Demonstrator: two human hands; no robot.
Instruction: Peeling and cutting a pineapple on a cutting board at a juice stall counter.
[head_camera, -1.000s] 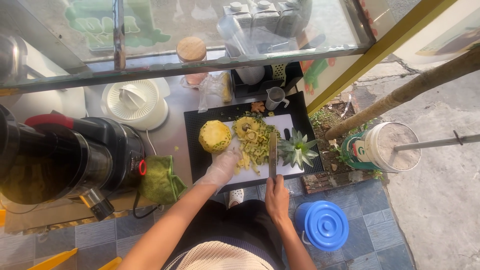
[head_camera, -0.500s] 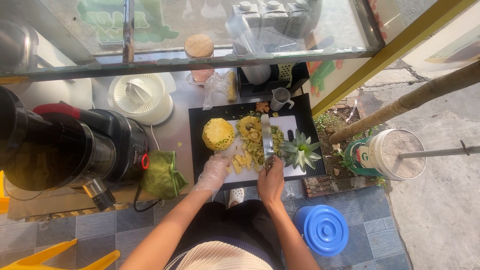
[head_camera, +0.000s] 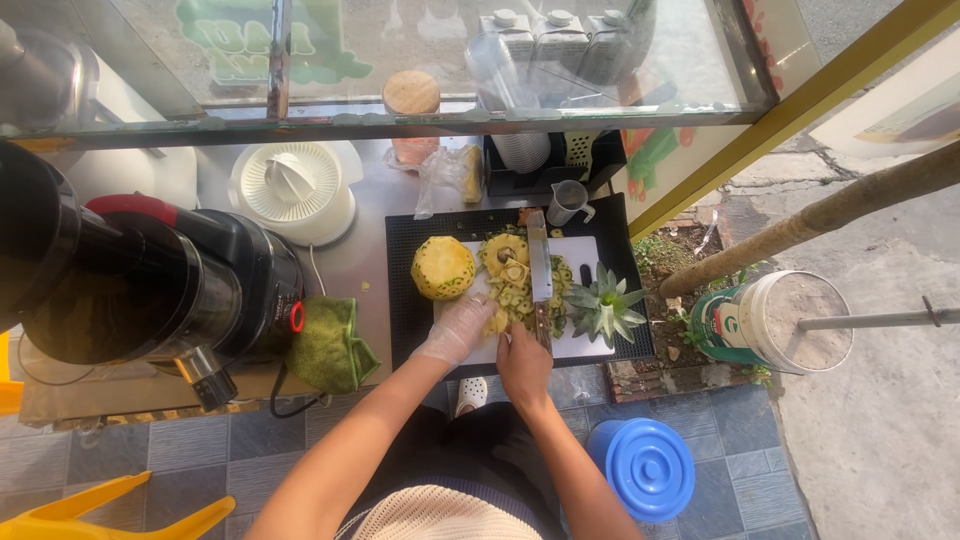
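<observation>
Already the peeled yellow pineapple (head_camera: 443, 267) stands at frame centre, its spiky green crown (head_camera: 604, 305) cut off; rind strips (head_camera: 512, 280) remain on the white cutting board (head_camera: 582, 346). The gloved left hand (head_camera: 455, 328) rests loosely open on scraps; the right hand (head_camera: 524, 360) grips the long knife (head_camera: 540, 268).

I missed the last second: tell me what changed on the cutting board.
The right hand kept its grip on the knife and swung the blade left over the peelings. The gloved left hand stayed beside them. Peeled pineapple and crown unmoved.
</observation>
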